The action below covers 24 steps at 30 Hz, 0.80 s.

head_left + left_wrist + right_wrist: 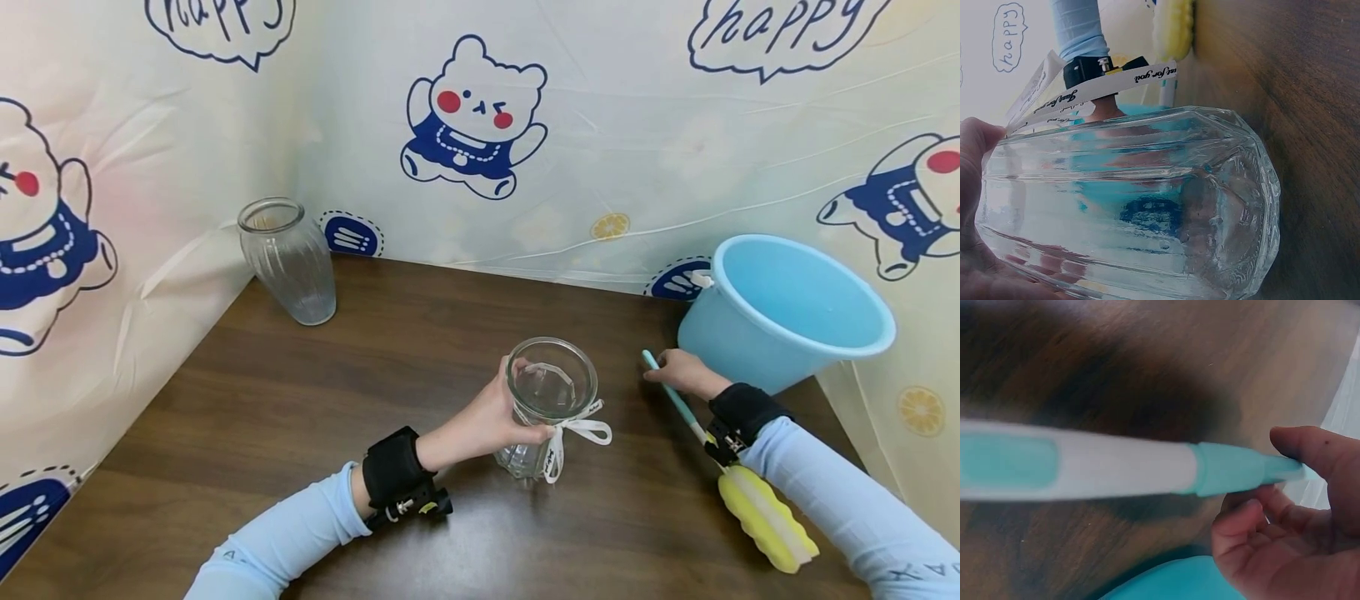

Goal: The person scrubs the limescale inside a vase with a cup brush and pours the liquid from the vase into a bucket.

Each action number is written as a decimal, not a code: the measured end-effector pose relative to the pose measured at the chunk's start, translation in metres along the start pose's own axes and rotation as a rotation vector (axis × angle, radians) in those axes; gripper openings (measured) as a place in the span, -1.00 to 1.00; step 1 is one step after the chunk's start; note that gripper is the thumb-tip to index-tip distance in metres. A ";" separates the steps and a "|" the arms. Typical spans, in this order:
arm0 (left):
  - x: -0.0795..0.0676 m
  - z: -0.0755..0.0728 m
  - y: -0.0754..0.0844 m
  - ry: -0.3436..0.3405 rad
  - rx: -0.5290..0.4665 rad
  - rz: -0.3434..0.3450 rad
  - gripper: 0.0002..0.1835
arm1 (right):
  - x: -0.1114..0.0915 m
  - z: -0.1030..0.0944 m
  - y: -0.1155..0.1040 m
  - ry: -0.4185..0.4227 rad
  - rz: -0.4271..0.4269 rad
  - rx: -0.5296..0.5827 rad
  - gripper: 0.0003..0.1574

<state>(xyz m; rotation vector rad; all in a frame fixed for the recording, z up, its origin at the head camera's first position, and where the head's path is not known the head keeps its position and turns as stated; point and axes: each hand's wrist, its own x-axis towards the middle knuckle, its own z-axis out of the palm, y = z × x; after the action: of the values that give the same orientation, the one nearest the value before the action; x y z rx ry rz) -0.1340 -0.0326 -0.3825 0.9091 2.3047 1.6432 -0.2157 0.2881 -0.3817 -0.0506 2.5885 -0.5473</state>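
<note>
My left hand (487, 417) grips a clear glass vase (531, 462) round its neck, thumb near the white ribbon bow (585, 427) tied there. In the left wrist view the ribbed glass body (1116, 206) fills the middle, with its faceted base close over the wood. My right hand (686, 373) pinches the turquoise and white handle (678, 404) of a sponge bottle brush between thumb and fingers. The brush's yellow and white sponge head (768, 518) points back toward me, beside the right forearm. In the right wrist view the thumb lies along the handle (1229, 467) near its end.
A light blue bucket (757, 354) stands at the back right, just behind my right hand. One more glass vase (292, 267), ribbed and greyish, stands at the back left corner of the brown wooden table (420, 333). A printed curtain (615, 150) borders the table.
</note>
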 end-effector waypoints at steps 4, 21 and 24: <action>-0.001 -0.001 0.001 0.001 -0.006 0.015 -0.12 | 0.003 0.003 0.003 -0.014 0.012 -0.019 -0.68; -0.002 0.000 0.002 -0.003 -0.016 -0.005 -0.09 | -0.007 -0.002 -0.005 -0.050 0.006 -0.071 -0.38; -0.002 0.000 0.002 0.000 -0.019 -0.007 -0.11 | -0.016 -0.005 -0.017 -0.014 -0.020 -0.088 -0.01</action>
<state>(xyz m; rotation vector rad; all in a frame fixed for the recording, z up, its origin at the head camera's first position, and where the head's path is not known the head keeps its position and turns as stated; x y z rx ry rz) -0.1322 -0.0333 -0.3810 0.8965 2.2863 1.6593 -0.2048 0.2759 -0.3639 -0.1101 2.5996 -0.4390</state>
